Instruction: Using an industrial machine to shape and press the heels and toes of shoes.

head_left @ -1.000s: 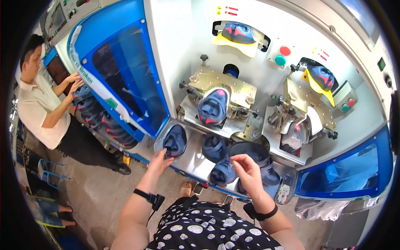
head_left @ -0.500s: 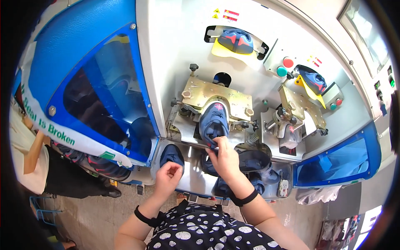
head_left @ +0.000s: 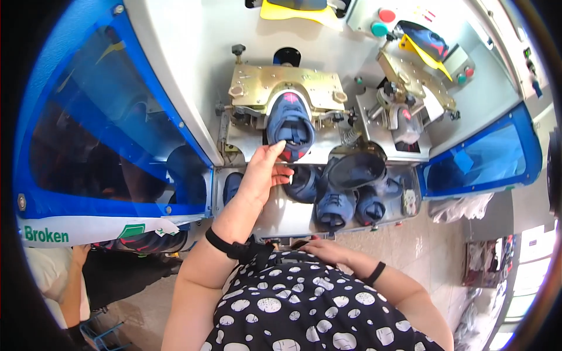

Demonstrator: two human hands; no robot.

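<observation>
While the left hand [head_left: 264, 171] reaches up with fingers extended, its fingertips [head_left: 280, 145] touch the lower edge of the blue shoe [head_left: 290, 123] seated toe-down in the brass clamp fixture [head_left: 287, 88] at 12 o'clock; the hand is released, pressing rather than grasping. The right hand [head_left: 329, 253] rests low at 6 o'clock against the front edge of the steel tray [head_left: 281, 213], flat and holding nothing. Risk, as judged: fingers this close to the clamp arms could be pinched should the fixture close, and a shoe pushed off centre may seat crooked. A loose pile of blue shoes [head_left: 336, 199] lies in the tray at 4 o'clock from the left hand, crowding the space under the fixture and liable to snag a withdrawing wrist. A second fixture [head_left: 404, 105] stands at 2 o'clock with red and green buttons [head_left: 383, 20] above it. The blue guard panel [head_left: 111, 134] at 9 o'clock hems in the left side; another person's arm [head_left: 70, 286] shows at 8 o'clock.
</observation>
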